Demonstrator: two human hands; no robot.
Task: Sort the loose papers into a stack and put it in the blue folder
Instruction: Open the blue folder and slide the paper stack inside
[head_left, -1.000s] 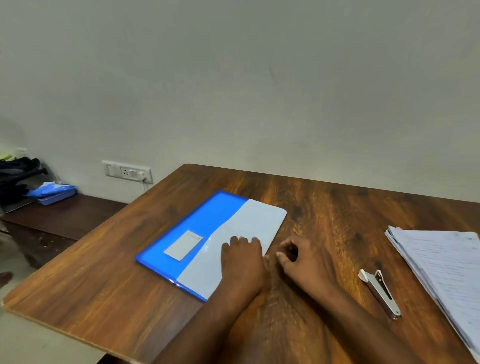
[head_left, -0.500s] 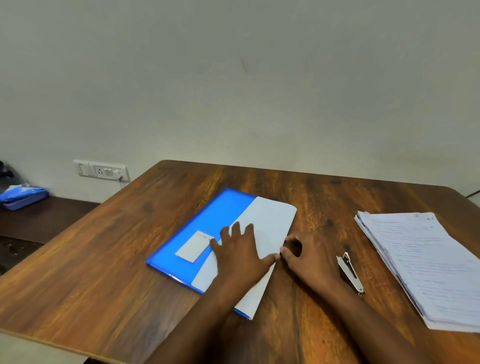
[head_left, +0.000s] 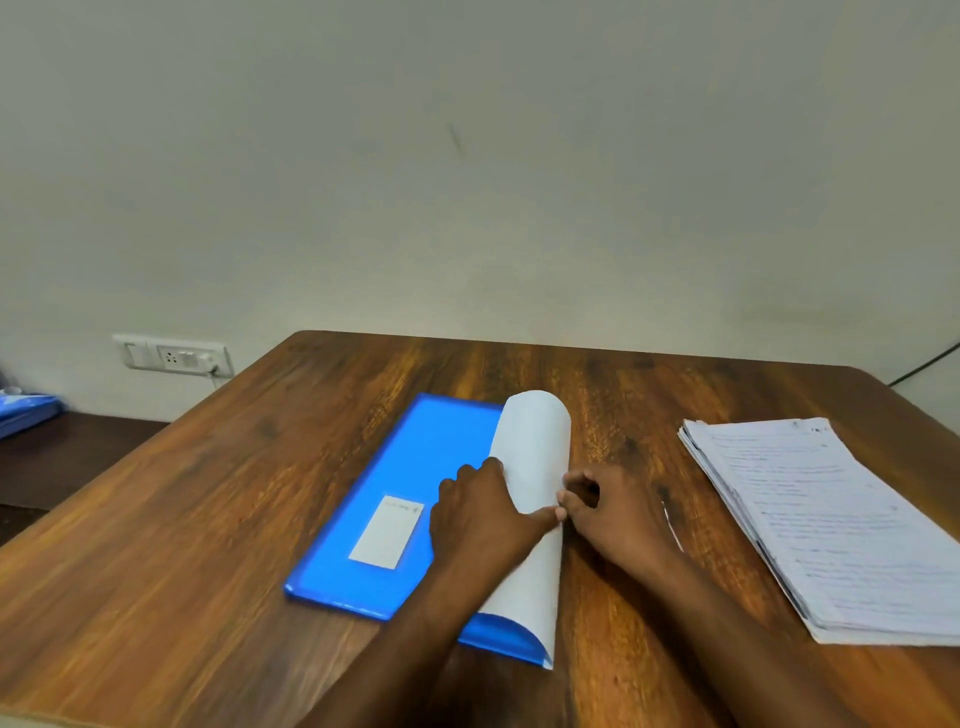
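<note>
A blue folder (head_left: 415, 467) lies flat on the wooden table (head_left: 208, 519), with a white label (head_left: 387, 531) on its cover. Its white flap (head_left: 535, 441) curls up off the right side. My left hand (head_left: 483, 525) grips this flap, fingers over it and thumb beneath. To the right of the flap, my right hand (head_left: 618, 519) rests on the table with fingers curled, its fingertips touching the flap's edge. A thick stack of printed papers (head_left: 831, 519) lies at the right of the table, apart from both hands.
A pale sliver of a stapler (head_left: 674, 527) shows behind my right hand. A wall socket (head_left: 174, 356) is at the left, above a low dark shelf holding a blue item (head_left: 26, 410). A dark cable (head_left: 924, 364) runs past the table's far right corner.
The white flap, flat a second ago, is now lifted and curled up by my left hand. The view has swung right, bringing the paper stack further into sight.
</note>
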